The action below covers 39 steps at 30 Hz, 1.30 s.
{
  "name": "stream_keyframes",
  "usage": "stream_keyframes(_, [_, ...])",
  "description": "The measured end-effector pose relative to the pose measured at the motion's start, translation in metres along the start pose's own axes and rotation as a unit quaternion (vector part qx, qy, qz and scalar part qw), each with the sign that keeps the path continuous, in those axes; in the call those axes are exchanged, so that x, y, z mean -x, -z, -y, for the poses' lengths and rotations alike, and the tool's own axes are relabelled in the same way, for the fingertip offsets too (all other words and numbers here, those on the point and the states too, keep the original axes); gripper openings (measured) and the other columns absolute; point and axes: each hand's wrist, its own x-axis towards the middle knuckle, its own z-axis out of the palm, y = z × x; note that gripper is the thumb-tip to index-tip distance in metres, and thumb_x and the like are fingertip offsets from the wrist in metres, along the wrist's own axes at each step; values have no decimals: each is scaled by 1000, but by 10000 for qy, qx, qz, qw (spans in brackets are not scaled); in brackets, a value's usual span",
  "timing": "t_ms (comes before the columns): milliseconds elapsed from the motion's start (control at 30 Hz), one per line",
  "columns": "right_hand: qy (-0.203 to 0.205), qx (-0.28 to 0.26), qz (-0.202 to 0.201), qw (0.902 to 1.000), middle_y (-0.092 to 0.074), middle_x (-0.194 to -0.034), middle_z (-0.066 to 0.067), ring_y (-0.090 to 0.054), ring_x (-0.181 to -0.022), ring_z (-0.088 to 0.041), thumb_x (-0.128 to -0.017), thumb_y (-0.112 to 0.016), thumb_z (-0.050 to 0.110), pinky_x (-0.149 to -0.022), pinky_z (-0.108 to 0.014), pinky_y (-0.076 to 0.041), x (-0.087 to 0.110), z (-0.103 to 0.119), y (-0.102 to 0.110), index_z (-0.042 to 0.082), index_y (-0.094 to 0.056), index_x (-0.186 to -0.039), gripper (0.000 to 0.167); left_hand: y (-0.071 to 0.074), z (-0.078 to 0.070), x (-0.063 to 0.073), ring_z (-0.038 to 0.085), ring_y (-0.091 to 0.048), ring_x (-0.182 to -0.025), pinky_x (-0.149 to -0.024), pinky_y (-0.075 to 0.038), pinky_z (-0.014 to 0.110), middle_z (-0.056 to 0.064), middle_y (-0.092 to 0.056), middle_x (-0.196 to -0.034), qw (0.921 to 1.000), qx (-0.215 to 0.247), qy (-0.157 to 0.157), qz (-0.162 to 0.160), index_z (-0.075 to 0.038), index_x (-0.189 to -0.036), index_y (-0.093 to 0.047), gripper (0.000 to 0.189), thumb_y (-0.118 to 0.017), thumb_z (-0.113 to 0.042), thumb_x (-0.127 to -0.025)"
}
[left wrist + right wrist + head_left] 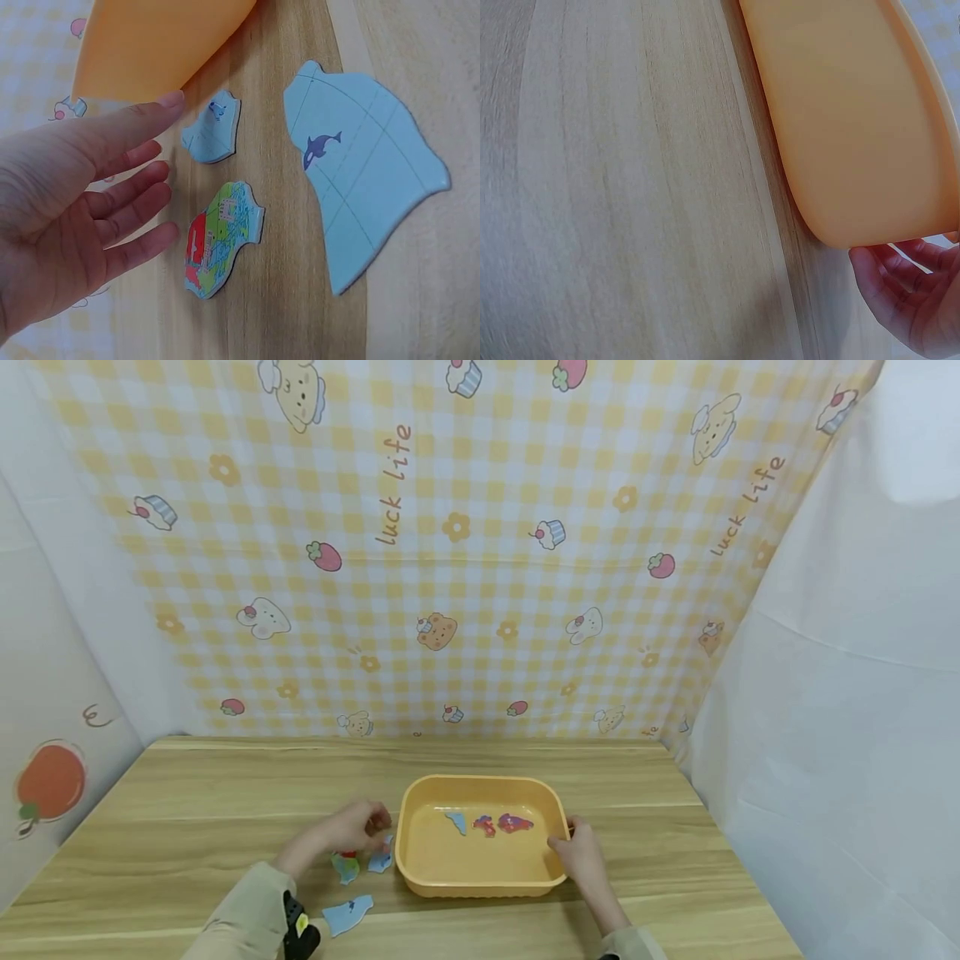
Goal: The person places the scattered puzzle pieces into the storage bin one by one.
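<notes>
A yellow plastic basin stands on the table, with three small puzzle pieces inside: a light blue one, a red one and a red-and-purple one. My right hand grips the basin's right end by the rim. To the left of the basin, my left hand hovers with relaxed, parted fingers and nothing in them. Under and beside it lie a small blue puzzle piece and a green-and-red one. Nearer me is a larger light blue piece bearing an orca picture.
The wooden table runs back to a yellow-checked cloth hung behind it. White cloth sides close in the left and right. A dark band sits at my left wrist.
</notes>
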Motion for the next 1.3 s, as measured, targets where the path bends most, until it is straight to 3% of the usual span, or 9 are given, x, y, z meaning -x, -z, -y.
stream_keyframes(267, [13, -6, 3, 10000, -59, -89, -22, -59, -74, -23, -77, -60, 4, -63, -34, -53, 0, 0, 0, -14, -51, -108, 37, -3, -4, -1, 20, -51, -87, -78, -47, 37, 8, -57, -94, 9998, -186, 23, 109, 0, -101, -58, 43, -80, -10, -65])
stream_keyframes(500, [38, -86, 14, 10000, -59, -88, -21, -58, -73, -22, -78, -59, 4, -62, -33, -53, -1, 1, 1, -14, -51, -108, 36, -4, -9, -4, 19, -43, -83, -73, -42, 33, 6, -48, -90, 9980, -558, 202, 208, 0, -103, -57, 53, -84, -18, -61])
stream_keyframes(767, [47, -48, -15, 10000, -59, -88, -21, -58, -73, -22, -77, -60, 4, -62, -33, -53, -1, 1, -1, -14, -51, -108, 36, -5, -13, -3, 19, -40, -80, -66, -38, 28, 6, -43, -87, 9978, -455, 468, 146, -4, -93, -52, 46, -84, -10, -60])
stream_keyframes(933, [44, -73, -53, 9999, -59, -87, -20, -58, -72, -21, -77, -60, 4, -62, -32, -52, 0, 0, -1, -13, -52, -107, 36, -9, -14, -2, 18, -39, -77, -64, -35, 24, 6, -43, -84, 9985, -339, 409, 121, -5, -88, -50, 42, -82, -5, -60])
stream_keyframes(1300, [77, -8, -85, 9999, -60, -89, -22, -59, -74, -23, -76, -62, 4, -64, -34, -53, 1, -1, -1, -14, -52, -107, 37, -16, -20, -6, 18, -40, -76, -66, -37, 29, 5, -44, -81, 9957, -409, 829, 2, -8, -83, -45, 46, -82, 0, -58])
